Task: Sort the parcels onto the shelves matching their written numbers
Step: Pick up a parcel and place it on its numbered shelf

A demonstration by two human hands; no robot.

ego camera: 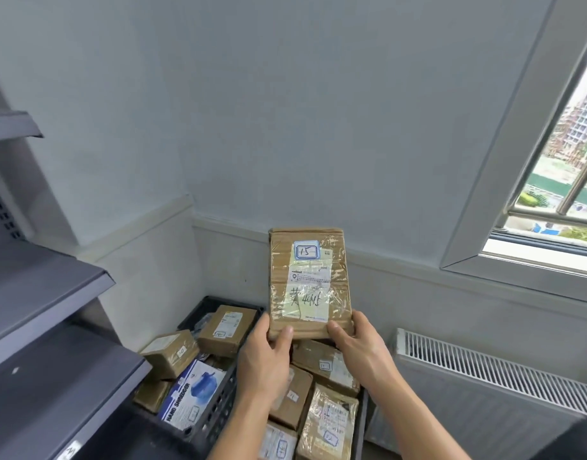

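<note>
The left hand (269, 360) and right hand (358, 350) hold the parcel (308, 283), fingers (264, 323) gripping its bottom edge; read the label (306, 251), 15, then match that number on the shelves (43, 287)

At centre, parcel (308, 280): tan-brown cardboard under glossy clear tape, with white label (308, 302) and blue-bordered white sticker (306, 250). At left, shelves (36, 293): dark grey. Near, crate (219, 406): black, grid of holes. Inside it, box (196, 393): blue and white. At right, radiator (484, 376): white, slatted. Far wall (285, 111): pale grey-blue.
</note>
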